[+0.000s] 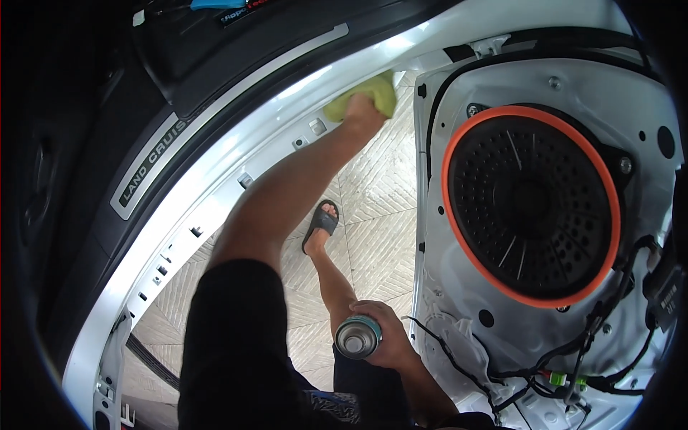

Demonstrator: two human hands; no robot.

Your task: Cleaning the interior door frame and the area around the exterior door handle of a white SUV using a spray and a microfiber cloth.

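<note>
My left arm reaches forward to the white painted door sill [215,150]. The left hand [362,109] presses a yellow-green cloth [385,92] against the sill's far end; its fingers are mostly hidden in the folds. Lower down, close to my body, my right hand [390,333] is wrapped round a spray can [358,338]. One metal end of the can faces up, and a strip of teal shows on its side.
To the right, the opened car door stands stripped, with a black speaker [530,204] in an orange ring and loose black wiring [545,376]. A metal scuff plate [154,168] lines the dark interior at left. My sandalled foot [321,222] rests on the patterned floor [376,186].
</note>
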